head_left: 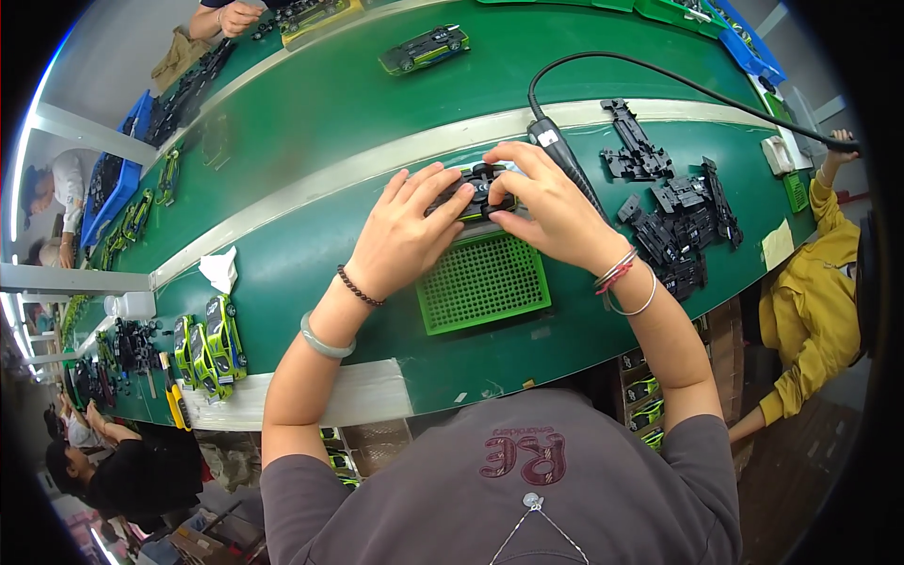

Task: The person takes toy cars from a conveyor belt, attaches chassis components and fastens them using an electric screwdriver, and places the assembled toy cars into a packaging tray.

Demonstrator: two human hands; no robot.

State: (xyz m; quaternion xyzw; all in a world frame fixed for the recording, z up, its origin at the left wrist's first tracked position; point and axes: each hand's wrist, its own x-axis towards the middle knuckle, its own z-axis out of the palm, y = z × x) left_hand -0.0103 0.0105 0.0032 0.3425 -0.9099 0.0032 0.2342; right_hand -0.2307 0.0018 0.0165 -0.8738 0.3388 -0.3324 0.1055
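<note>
Both my hands are on a toy car point(480, 188) with its black underside facing up, just beyond a green perforated basket point(482, 315). My left hand point(405, 221) holds the car's left end, fingers bent over it. At the other end, my right hand point(556, 207) curls its thumb and fingers around the black base and wheels. Parts of the car are hidden under my fingers. Close to my right hand lies a black corded power screwdriver point(568, 160), its cable looping off to the right.
Black plastic chassis parts point(678, 221) are heaped on the right. Several green toy cars point(221, 339) and a yellow-handled cutter point(175, 394) lie at left. Another car point(426, 50) sits across the pale divider strip point(377, 174). Co-workers sit around, one in a yellow jacket point(815, 292).
</note>
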